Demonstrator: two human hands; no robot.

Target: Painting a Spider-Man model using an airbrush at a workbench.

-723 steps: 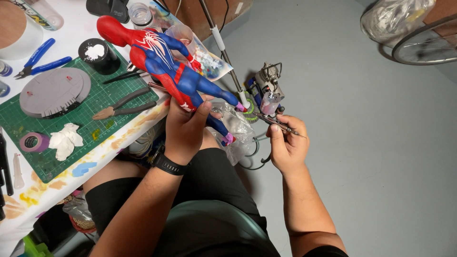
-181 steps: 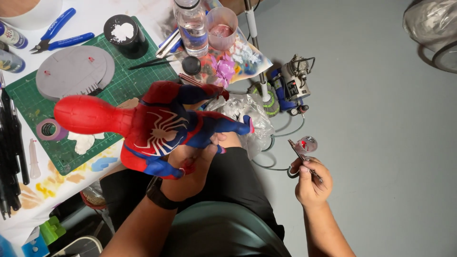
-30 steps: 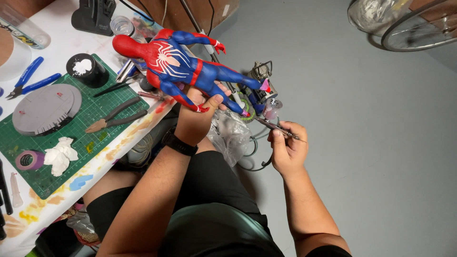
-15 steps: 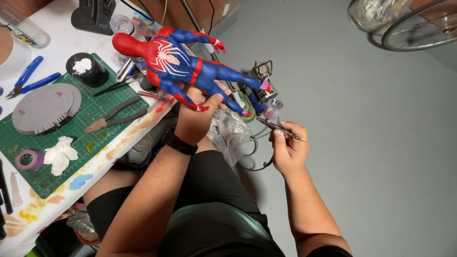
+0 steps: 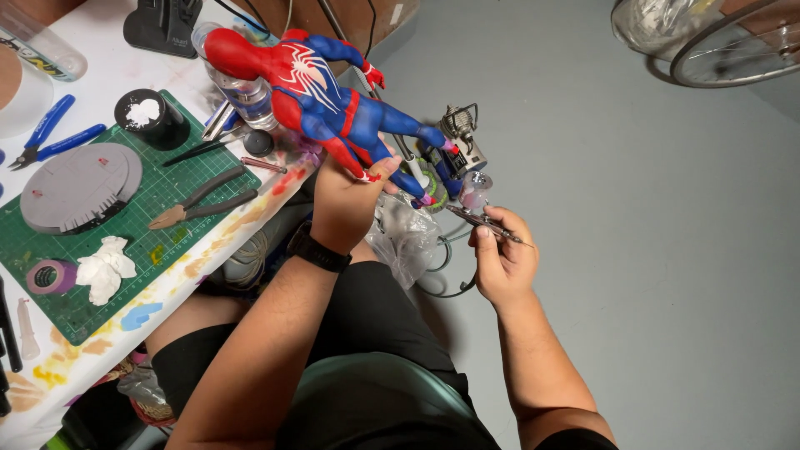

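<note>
A red and blue superhero figure with a white spider emblem is held up over the table's edge by my left hand, which grips it near the legs. On that wrist sits a black watch. My right hand holds a thin metal airbrush with a small cup, its tip pointing away to the right, just below the figure's feet.
A green cutting mat on the white table carries a grey round base, pliers, purple tape and crumpled tissue. Blue cutters and a black jar lie nearby. A small compressor stands on the grey floor.
The figure has shifted slightly in my left hand, its head now nearer the table's back. My right hand with the airbrush stays almost where it was.
</note>
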